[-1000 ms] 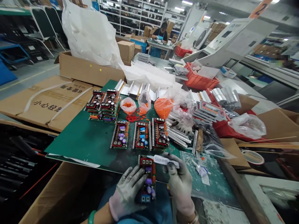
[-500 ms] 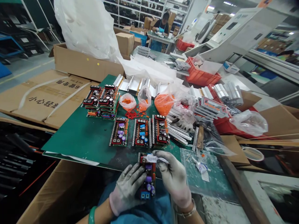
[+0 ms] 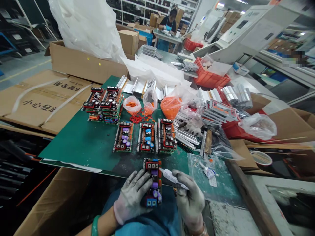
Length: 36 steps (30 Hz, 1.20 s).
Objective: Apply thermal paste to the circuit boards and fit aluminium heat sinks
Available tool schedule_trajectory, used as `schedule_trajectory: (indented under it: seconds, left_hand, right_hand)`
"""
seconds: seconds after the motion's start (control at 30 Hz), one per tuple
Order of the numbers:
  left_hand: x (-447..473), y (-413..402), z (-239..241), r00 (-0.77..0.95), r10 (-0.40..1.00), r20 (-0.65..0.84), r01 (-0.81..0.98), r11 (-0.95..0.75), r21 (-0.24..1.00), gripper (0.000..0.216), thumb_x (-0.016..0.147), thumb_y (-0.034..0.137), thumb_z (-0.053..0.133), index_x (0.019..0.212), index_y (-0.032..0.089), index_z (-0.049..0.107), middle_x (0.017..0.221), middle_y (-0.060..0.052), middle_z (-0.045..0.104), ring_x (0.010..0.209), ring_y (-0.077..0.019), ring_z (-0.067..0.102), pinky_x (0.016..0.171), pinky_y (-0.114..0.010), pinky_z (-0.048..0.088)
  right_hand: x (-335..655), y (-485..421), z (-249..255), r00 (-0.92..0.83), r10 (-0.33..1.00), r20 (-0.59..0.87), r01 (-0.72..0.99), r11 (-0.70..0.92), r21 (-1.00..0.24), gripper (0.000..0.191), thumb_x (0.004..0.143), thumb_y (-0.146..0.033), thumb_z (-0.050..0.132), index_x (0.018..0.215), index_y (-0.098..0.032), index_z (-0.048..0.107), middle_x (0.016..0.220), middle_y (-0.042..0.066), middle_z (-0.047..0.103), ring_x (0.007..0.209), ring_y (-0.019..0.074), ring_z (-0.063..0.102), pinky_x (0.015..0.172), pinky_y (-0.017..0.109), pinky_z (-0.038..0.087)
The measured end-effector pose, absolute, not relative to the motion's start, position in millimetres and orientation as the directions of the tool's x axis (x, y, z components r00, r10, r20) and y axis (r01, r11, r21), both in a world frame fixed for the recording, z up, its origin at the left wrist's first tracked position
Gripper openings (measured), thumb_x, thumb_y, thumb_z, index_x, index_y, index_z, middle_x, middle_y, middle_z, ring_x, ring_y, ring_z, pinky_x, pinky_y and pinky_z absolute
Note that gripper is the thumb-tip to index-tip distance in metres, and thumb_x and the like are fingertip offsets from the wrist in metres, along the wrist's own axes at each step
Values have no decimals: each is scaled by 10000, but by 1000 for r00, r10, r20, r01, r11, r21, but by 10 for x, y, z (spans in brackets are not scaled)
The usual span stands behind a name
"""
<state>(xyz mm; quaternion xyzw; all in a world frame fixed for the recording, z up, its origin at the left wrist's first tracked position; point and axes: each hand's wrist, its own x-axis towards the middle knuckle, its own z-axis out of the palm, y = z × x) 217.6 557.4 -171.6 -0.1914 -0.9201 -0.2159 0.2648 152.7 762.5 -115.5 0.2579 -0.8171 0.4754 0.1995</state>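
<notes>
A populated circuit board [image 3: 154,185] with purple capacitors and blue parts at its near end sits at the table's front edge, partly over my lap. My left hand [image 3: 134,195], in a pale work glove, holds its left side with long, close-set fingers laid along and over the edge; the thumb is mostly hidden. In my gloved right hand [image 3: 189,196] is a small white tube [image 3: 171,177] with print and a narrow tip. The tip points left, at the board's upper right edge; whether it touches I cannot tell.
Three board stacks [image 3: 147,139] stand just beyond, with taller stacks [image 3: 112,105] at back left. Bags of orange pieces [image 3: 171,106] and metal strips [image 3: 187,139] lie behind and right. A clear plastic bag [image 3: 221,186] lies at right. A co-worker [image 3: 168,23] sits far back.
My right hand has moved right and down, drawing the tube off the board's top to its right side. The board and my left hand stay nearly in place; the view has shifted slightly.
</notes>
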Motion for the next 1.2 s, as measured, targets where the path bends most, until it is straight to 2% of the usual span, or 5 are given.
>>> schedule_trajectory:
  seconds: [0.4, 0.8, 0.93, 1.1, 1.2]
  left_hand:
    - [2185, 5587, -1673, -779, 263, 569, 476, 839, 263, 549, 870, 499, 502, 1247, 100, 513, 1265, -154, 588, 1275, -270, 467, 1154, -396, 221]
    - [2191, 5599, -1771, -770, 267, 580, 459, 862, 213, 461, 908, 342, 399, 1280, 85, 492, 1217, -131, 615, 1264, -251, 474, 1145, -402, 241]
    - [2181, 5606, -1667, -785, 247, 568, 467, 839, 281, 576, 920, 534, 403, 1268, 86, 504, 1277, -148, 578, 1279, -259, 460, 1144, -390, 236]
    - [2190, 5626, -1667, -819, 186, 543, 436, 817, 378, 618, 848, 609, 526, 1275, 161, 525, 1306, -97, 571, 1283, -262, 457, 1157, -387, 199]
    - [2189, 5617, -1667, -817, 211, 537, 447, 820, 358, 621, 837, 598, 556, 1275, 159, 524, 1301, -106, 573, 1282, -270, 459, 1153, -387, 201]
  right_hand:
    - [1540, 7266, -862, -315, -708, 631, -944, 302, -132, 298, 999, -177, 359, 933, -181, 650, 864, 61, 731, 600, 137, 626, 505, 268, 457]
    - [1580, 7005, -768, -322, -697, 641, -935, 342, -97, 329, 993, -106, 329, 931, -149, 649, 900, 57, 730, 629, 152, 631, 529, 299, 444]
    - [1597, 7245, -862, -368, -675, 640, -926, 332, -182, 285, 1016, -193, 359, 962, -171, 639, 909, 69, 728, 629, 147, 647, 513, 277, 459]
    - [1772, 7626, -1118, -852, -160, 498, -523, 293, -800, 174, 1001, -323, 436, 1066, -232, 569, 978, 68, 712, 830, 194, 698, 606, 267, 564]
    - [1888, 7713, -1171, -934, -152, 323, -351, 234, -906, 167, 987, -332, 465, 1040, -227, 582, 939, 63, 716, 824, 197, 703, 634, 268, 582]
